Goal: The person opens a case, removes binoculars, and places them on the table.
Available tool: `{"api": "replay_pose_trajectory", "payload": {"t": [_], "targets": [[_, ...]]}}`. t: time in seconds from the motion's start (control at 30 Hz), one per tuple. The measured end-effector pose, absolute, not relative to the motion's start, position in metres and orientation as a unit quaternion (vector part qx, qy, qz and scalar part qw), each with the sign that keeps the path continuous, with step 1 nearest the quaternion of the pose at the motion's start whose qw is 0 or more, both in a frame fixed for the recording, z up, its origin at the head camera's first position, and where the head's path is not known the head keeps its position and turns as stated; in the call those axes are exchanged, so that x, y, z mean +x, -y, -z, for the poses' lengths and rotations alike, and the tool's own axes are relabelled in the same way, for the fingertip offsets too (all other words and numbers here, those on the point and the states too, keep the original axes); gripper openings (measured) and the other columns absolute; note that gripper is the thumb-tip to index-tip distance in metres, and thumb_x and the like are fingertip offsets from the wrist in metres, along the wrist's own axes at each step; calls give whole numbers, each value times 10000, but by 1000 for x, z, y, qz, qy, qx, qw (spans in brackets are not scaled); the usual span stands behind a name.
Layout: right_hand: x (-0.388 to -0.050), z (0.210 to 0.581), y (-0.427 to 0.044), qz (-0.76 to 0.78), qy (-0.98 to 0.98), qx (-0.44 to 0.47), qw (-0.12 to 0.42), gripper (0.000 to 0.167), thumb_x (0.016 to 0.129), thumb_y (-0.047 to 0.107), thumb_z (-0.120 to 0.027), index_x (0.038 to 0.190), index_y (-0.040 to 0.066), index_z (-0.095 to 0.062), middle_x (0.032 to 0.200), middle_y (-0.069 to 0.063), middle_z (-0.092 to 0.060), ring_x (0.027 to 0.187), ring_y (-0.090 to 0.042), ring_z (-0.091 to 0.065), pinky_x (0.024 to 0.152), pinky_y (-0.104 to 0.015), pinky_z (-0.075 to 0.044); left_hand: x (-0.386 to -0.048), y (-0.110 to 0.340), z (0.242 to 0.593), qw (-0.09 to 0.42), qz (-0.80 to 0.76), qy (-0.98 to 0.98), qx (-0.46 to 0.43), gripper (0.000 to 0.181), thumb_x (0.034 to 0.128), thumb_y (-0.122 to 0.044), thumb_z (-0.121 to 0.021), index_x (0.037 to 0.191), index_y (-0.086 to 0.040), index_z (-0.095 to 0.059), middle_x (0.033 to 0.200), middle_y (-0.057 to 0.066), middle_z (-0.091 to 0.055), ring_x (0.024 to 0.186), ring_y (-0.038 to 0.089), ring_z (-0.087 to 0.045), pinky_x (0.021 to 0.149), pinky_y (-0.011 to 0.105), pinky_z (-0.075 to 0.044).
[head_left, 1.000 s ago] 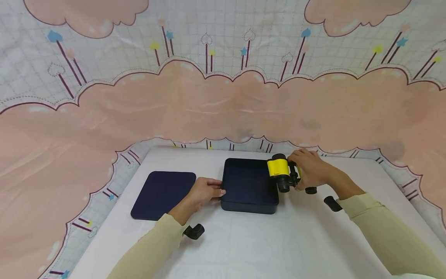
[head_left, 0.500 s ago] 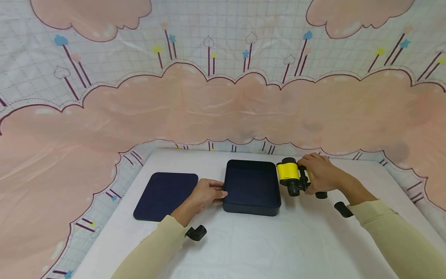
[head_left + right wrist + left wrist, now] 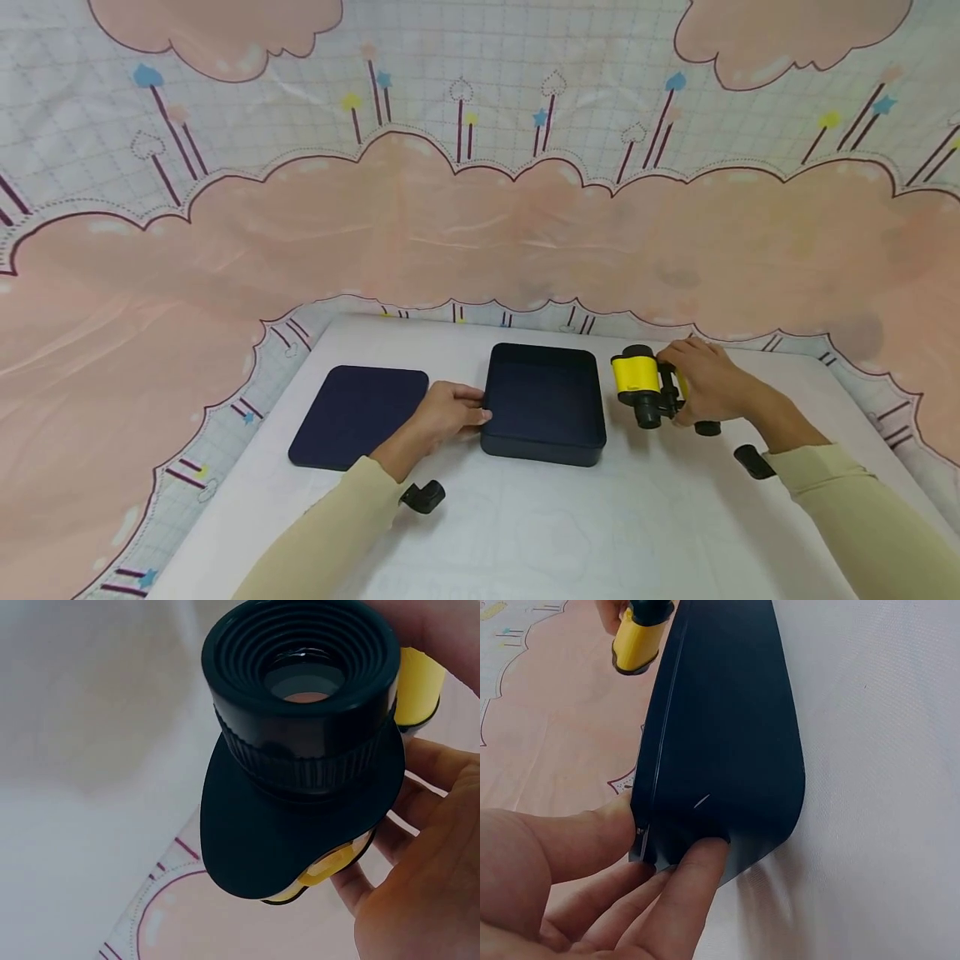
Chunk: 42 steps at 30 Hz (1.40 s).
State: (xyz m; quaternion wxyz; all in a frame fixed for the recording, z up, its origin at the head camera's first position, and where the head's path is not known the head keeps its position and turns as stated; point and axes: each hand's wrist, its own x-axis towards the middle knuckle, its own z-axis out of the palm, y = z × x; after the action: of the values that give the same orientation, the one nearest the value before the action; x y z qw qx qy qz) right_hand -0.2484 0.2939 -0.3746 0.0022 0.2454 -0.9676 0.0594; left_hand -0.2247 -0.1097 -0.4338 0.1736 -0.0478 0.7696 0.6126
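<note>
Yellow-and-black binoculars [image 3: 637, 374] are gripped by my right hand [image 3: 708, 383], just right of the box. In the right wrist view a black eyepiece [image 3: 304, 750] fills the foreground, with the fingers around the far barrel. Whether the binoculars touch the table, I cannot tell. At the centre sits an open dark navy box [image 3: 542, 454] with nothing inside. My left hand [image 3: 446, 410] holds its left side; the left wrist view has the thumb [image 3: 592, 836] at the rim and the fingers against the wall of the box [image 3: 735, 727]. The flat navy lid [image 3: 360, 417] lies to the left.
A white table [image 3: 540, 533] carries everything. Behind it hangs a pink-and-white patterned cloth [image 3: 465, 225], which also drops along both sides. Black wrist devices [image 3: 423, 497] stick out under both sleeves.
My right hand has carried the binoculars rightward, from over the box's right edge to a spot beside it. The left hand stays at the box. The head view has shifted slightly.
</note>
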Motion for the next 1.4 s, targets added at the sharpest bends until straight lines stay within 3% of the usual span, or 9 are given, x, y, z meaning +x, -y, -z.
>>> {"api": "replay_pose_trajectory", "payload": {"t": [1.4], "targets": [[-248, 406, -328, -91, 974, 205, -29, 918, 581, 290, -988, 1337, -46, -588, 1352, -250, -616, 1308, -492, -460, 1092, -759, -342, -227, 112, 439, 173, -615, -768, -43, 471, 919, 16, -753, 1373, 47, -632, 1348, 235, -684, 1130, 278, -737, 918, 387, -638]]}}
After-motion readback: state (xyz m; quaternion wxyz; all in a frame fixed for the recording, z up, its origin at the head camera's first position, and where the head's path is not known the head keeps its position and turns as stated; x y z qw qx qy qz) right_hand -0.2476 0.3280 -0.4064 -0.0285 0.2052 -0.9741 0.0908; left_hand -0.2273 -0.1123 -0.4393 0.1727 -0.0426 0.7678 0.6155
